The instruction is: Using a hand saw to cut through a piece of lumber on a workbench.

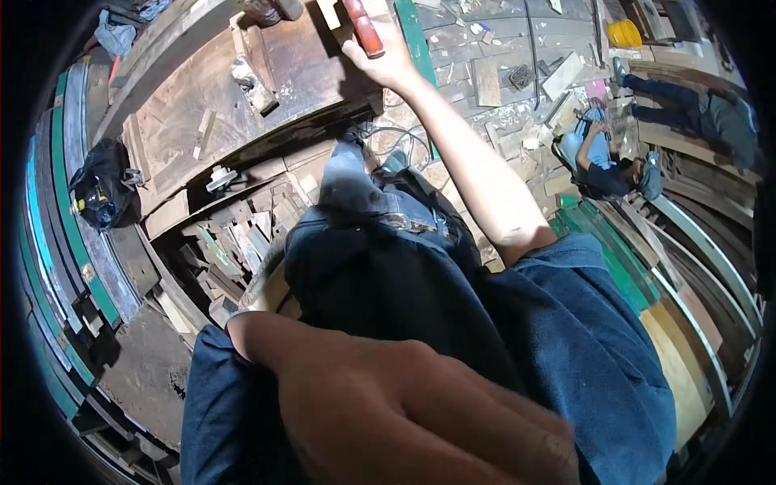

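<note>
Here, at lower centre, the left hand (404, 412) hangs blurred and close to the lens, fingers loosely bent, holding nothing visible. Upper centre: right hand (386, 56) closed around a red-handled tool (364, 29) over the wooden workbench (178, 121). Scrap blocks lie there; work looks underway, no finished piece visible.

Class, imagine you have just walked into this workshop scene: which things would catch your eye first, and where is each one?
The left hand looms largest, blurred and close to the camera at the bottom. The right hand stretches up to the wooden workbench at the top, gripping a red tool handle. At the right edge, another person in blue sits low among wood offcuts on the floor.
</note>
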Demonstrator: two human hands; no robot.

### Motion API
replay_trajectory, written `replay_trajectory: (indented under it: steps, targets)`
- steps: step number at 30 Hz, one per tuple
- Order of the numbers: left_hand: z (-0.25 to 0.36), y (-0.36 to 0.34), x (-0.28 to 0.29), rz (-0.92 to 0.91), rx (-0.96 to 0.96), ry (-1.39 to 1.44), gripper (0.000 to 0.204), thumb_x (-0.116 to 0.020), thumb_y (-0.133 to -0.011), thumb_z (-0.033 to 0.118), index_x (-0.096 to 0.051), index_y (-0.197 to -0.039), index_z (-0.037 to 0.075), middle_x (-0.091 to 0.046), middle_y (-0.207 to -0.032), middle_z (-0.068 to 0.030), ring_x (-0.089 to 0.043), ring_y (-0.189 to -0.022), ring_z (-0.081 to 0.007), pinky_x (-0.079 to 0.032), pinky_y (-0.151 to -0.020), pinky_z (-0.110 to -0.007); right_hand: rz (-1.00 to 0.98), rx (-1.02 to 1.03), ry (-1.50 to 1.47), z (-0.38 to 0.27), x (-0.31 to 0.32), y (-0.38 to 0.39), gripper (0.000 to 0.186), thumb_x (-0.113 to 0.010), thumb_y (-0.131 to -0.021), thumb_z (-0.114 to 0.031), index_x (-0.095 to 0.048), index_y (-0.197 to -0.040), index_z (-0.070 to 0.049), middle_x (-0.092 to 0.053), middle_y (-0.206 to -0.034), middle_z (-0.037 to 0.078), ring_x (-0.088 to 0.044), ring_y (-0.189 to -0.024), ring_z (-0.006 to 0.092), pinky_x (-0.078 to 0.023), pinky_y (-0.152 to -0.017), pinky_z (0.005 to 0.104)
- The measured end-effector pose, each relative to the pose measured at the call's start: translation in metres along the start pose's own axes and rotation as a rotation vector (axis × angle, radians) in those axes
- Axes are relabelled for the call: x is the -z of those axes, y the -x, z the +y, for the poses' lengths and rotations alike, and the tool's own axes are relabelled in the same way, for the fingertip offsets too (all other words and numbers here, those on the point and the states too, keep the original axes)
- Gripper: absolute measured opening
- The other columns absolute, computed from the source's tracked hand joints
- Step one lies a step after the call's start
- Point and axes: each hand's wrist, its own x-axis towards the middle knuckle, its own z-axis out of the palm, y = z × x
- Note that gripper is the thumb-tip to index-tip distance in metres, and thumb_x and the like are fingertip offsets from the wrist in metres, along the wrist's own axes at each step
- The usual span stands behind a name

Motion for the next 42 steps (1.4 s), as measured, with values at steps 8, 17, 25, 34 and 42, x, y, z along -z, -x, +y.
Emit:
replay_trajectory:
  steps: [8,17,25,34,42]
  targets:
    - [-0.004,-0.001,0.011,-0.027,-0.165,0.035,0.022,-0.055,-0.094,0.024,-0.061,-0.104,0.004,-0.062,-0.079,-0.0113,-0.062,-0.065,-0.0247,-0.052,-0.058,-0.032,0.020,0.077,-0.150,0.007,-0.001,-0.001,0.027,-0.069,-0.073,-0.026,-0.056,-0.068,-0.002,-0.053,-0.054,0.008,-0.054,-0.051,0.0203,-0.044,-0.053,0.0345]
    - [-0.005,-0.006,0.014,-0.068,-0.390,-0.027,0.024,-0.053,-0.095,0.026,-0.060,-0.102,0.004,-0.060,-0.079,-0.0123,-0.061,-0.066,-0.0235,-0.051,-0.058,-0.033,0.094,0.139,0.033,-0.015,-0.001,0.001,0.022,-0.067,-0.081,-0.021,-0.056,-0.074,-0.002,-0.053,-0.059,0.006,-0.049,-0.052,0.0165,-0.043,-0.052,0.0316]
    - [-0.020,-0.016,0.011,-0.102,-0.500,-0.089,0.025,-0.052,-0.096,0.028,-0.059,-0.101,0.004,-0.058,-0.079,-0.0132,-0.060,-0.067,-0.0225,-0.050,-0.059,-0.034,0.098,0.138,0.081,0.004,-0.009,-0.001,0.021,-0.067,-0.080,-0.021,-0.057,-0.079,-0.003,-0.055,-0.067,0.009,-0.053,-0.064,0.0217,-0.045,-0.060,0.0367]
    - [0.032,-0.083,0.070,-0.780,-0.291,-0.317,0.028,-0.049,-0.097,0.027,-0.060,-0.094,0.002,-0.062,-0.083,-0.0141,-0.059,-0.069,-0.0201,-0.049,-0.066,-0.033,0.033,0.044,0.044,-0.016,-0.017,-0.001,0.021,-0.064,-0.076,-0.020,-0.058,-0.087,-0.004,-0.059,-0.075,0.013,-0.057,-0.073,0.0321,-0.046,-0.070,0.0431]
    - [0.044,-0.234,0.276,0.422,-0.344,-1.155,0.025,-0.044,-0.094,0.008,-0.050,-0.117,0.000,-0.053,-0.110,-0.0097,-0.055,-0.094,-0.0151,-0.045,-0.084,-0.028,0.346,0.215,0.024,-0.024,0.003,0.007,0.018,-0.065,-0.074,-0.016,-0.054,-0.069,-0.003,-0.052,-0.057,0.010,-0.053,-0.053,0.0236,-0.043,-0.054,0.0373]
